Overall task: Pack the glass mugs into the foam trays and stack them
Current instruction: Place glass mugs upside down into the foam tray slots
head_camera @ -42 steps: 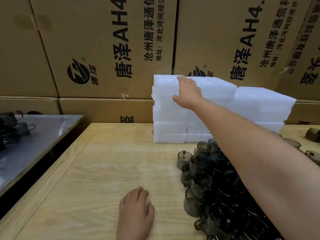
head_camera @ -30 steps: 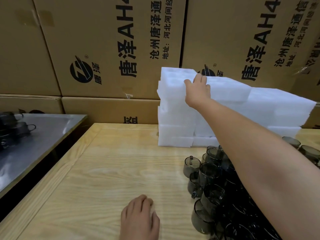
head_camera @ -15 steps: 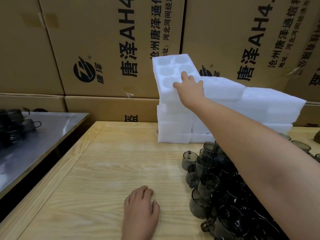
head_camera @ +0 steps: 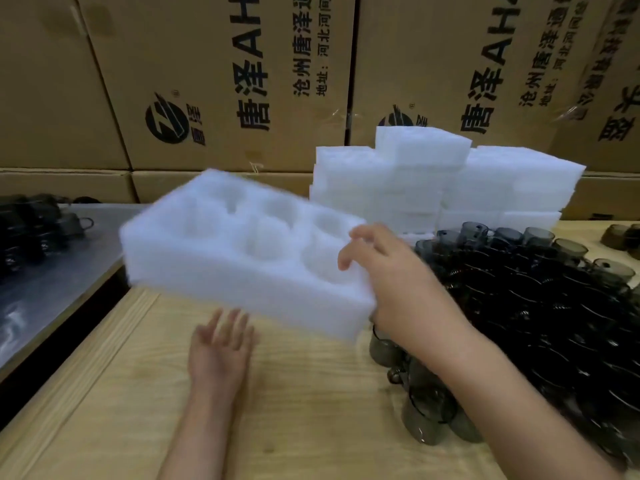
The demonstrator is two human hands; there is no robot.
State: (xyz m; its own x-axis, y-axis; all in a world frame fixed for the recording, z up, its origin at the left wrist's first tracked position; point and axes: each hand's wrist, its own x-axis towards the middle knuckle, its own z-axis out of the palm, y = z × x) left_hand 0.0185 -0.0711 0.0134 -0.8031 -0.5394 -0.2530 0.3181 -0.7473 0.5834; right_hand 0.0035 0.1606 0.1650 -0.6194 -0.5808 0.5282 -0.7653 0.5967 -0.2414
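White foam tray (head_camera: 239, 268) hangs tilted over the surface (head_camera: 311, 410), right grip (head_camera: 391, 282) curled round its right end, left grip (head_camera: 221, 344) spread flat below it, pockets all empty, mugs (head_camera: 526, 306) heaped just to the right, so packing looks basically not started yet.

The foam tray (head_camera: 221, 268) that sat atop the stack (head_camera: 415, 188) a moment ago is now off it, gripped at its right end by the right hand (head_camera: 394, 285), tilted and blurred above the wooden table (head_camera: 311, 410). The left hand (head_camera: 220, 351), earlier resting with curled fingers on the table, now stretches forward with straight fingers below the tray's near edge.
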